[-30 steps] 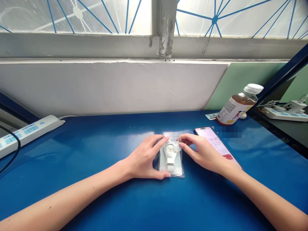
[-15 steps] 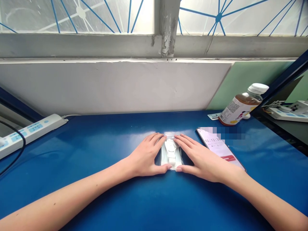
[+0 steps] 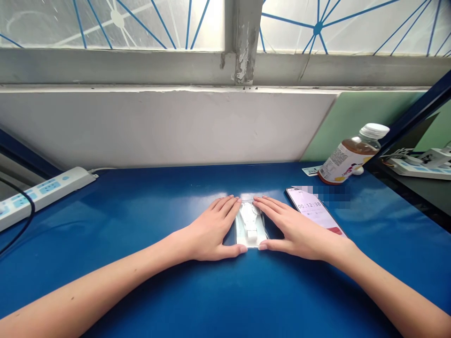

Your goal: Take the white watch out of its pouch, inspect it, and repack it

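Note:
A small clear plastic packet [image 3: 251, 230] with a white item inside lies flat on the blue table [image 3: 225, 300]. The white item has a rounded upper part and a narrow lower part; its exact kind cannot be made out. My left hand [image 3: 214, 230] rests along the packet's left side, fingertips at its upper left corner and thumb at its lower left. On the other side, my right hand [image 3: 292, 227] touches the right edge in the same way. Both hands have their fingers stretched out, and neither grips the packet.
A phone [image 3: 317, 211] showing a timer lies partly behind my right hand. Farther back stands a bottle [image 3: 347, 159] of brown drink with a white cap, beside a small card [image 3: 311, 171]. At the left is a white power strip [image 3: 49, 190] with a black cable [image 3: 32, 211].
My left thumb has drawn slightly left, off the packet's lower middle, showing more of the packet. My right hand stays nearly still. The view has shifted a little.

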Demonstrator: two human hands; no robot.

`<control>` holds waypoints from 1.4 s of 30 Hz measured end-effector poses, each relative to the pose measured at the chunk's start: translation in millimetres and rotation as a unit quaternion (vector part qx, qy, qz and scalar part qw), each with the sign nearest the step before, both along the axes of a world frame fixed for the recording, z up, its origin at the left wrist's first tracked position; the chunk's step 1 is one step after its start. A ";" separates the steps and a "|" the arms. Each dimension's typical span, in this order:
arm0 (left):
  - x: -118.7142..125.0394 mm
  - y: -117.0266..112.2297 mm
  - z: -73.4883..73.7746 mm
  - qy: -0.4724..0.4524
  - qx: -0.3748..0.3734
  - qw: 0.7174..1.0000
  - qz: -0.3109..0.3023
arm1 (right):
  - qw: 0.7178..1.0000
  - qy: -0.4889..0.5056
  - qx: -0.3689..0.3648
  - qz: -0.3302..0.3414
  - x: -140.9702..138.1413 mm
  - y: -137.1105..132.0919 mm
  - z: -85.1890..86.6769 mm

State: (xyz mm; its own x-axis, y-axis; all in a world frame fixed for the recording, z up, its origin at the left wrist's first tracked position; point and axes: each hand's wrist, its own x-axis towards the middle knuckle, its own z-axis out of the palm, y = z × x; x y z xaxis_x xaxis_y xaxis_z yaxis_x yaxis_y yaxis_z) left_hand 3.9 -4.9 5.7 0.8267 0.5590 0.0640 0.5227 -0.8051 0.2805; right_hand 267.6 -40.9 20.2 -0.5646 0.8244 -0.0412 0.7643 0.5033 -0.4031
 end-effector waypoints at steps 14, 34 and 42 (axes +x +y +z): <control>1.4 -2.0 -4.3 -0.017 -0.011 0.998 0.063 | 0.999 0.002 -0.010 -0.031 1.7 0.8 -1.8; -1.1 5.0 -4.6 -0.003 0.031 0.997 0.065 | 0.999 0.017 -0.019 -0.037 -2.3 13.2 -4.1; -4.1 12.0 -2.9 -0.023 0.042 0.997 0.061 | 0.999 0.002 0.017 -0.031 -13.5 34.2 7.4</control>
